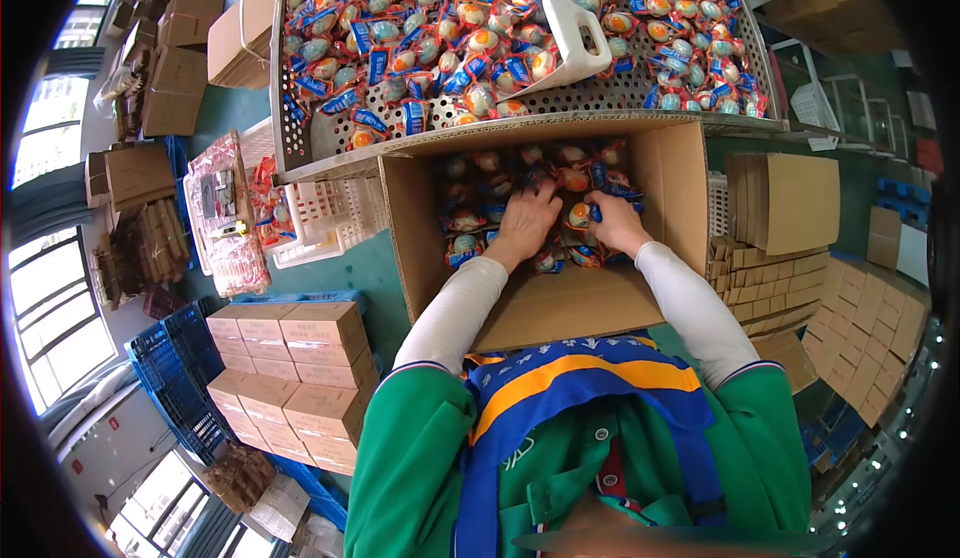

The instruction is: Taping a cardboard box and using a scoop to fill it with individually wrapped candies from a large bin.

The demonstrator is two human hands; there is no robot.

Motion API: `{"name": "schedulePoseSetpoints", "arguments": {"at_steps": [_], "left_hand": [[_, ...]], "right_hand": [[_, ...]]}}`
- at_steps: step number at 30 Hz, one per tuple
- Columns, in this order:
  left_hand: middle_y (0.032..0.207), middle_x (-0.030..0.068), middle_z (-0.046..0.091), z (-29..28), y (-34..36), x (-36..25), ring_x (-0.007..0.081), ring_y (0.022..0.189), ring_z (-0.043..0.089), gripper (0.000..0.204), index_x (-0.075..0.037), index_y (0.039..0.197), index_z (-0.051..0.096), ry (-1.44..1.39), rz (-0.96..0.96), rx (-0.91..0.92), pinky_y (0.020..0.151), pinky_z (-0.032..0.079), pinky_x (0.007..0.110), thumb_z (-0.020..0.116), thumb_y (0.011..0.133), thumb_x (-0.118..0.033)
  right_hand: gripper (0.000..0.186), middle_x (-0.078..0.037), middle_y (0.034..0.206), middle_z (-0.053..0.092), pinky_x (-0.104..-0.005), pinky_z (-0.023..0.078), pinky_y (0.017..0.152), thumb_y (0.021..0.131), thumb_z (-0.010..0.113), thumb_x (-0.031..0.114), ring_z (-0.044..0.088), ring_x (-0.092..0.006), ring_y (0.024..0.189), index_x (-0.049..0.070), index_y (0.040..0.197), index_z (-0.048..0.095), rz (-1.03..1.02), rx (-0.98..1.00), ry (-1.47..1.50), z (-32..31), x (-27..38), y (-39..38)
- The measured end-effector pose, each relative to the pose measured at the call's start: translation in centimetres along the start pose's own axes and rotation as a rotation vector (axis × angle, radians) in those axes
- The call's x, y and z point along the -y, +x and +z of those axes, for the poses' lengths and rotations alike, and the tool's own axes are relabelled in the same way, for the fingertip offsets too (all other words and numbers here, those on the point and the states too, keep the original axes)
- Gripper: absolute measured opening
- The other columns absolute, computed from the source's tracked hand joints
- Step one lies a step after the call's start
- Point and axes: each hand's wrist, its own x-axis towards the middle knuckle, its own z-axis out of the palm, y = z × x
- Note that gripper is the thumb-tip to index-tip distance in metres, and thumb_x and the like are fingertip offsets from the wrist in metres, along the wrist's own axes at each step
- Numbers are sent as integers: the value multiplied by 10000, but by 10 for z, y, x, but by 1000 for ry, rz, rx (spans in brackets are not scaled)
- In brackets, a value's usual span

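Note:
An open cardboard carton (pixel 665 183) stands in front of me, with several wrapped eggs (pixel 466 220) in red, blue and clear film lying inside. Both my hands reach down into it. My left hand (pixel 527 222) rests over the packs near the middle, fingers stretched forward and slightly apart, touching the eggs below; I see nothing gripped in it. My right hand (pixel 618 226) is closed at the fingertips on a wrapped egg (pixel 579 216) with an orange print. Parts of the fingertips are hidden among the packs.
Beyond the carton, a perforated metal tray (pixel 330 138) holds many more wrapped eggs and a white plastic scoop (pixel 585 48). Left are a white plastic basket (pixel 325 220) and sealed cartons (pixel 290 343) on a blue pallet. Flattened cardboard (pixel 790 203) is stacked at right.

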Motion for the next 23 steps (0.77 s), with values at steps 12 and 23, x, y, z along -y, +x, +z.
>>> {"name": "schedulePoseSetpoints", "arguments": {"at_steps": [12, 23], "left_hand": [[836, 149, 633, 52, 28, -22, 330, 727, 671, 218, -83, 1027, 572, -131, -132, 88, 615, 539, 432, 585, 816, -133], [1006, 144, 648, 48, 20, -9, 296, 859, 694, 243, -118, 1092, 579, -144, -181, 228, 656, 557, 400, 571, 854, -167]], "right_hand": [[460, -185, 1095, 653, -455, 530, 808, 815, 646, 196, 655, -396, 872, 107, 1257, 557, 80, -222, 240, -24, -21, 17], [597, -113, 953, 698, -468, 509, 839, 743, 754, 236, 654, -356, 968, 193, 1289, 516, 237, -154, 179, -3, -13, 56]]}}
